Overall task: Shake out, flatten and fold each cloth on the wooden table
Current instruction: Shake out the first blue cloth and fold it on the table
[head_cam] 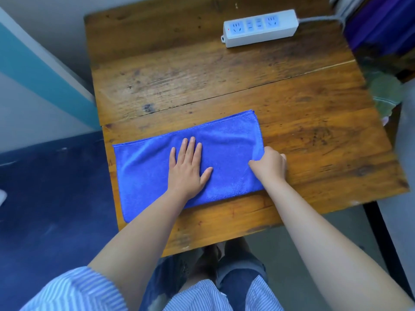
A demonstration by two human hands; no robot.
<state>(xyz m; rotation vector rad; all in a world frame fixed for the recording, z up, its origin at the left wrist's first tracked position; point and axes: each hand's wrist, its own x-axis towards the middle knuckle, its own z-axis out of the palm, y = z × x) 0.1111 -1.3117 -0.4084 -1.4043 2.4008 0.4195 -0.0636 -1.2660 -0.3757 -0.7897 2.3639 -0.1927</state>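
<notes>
**Both hands on the blue cloth**

Your left hand [187, 169] is lying flat on the middle of the blue cloth [226, 153], fingers straight and slightly spread, pressing the fabric down; your right hand [268, 166] is gripping the cloth's right edge, fingers curled over the hem and thumb lying on top of the fabric; the cloth is lying as a long rectangle, apparently doubled over, on the near half of the wooden table [224, 81], its long side running slightly uphill from left to right, its left end reaching the table's left edge; your forearms are crossing the near edge of the table, and your striped sleeve [76, 290] is showing at the bottom left; a white power strip [260, 28] is sitting at the far right of the table, well apart from the cloth, with its grey cable [318, 19] trailing off to the right.
</notes>
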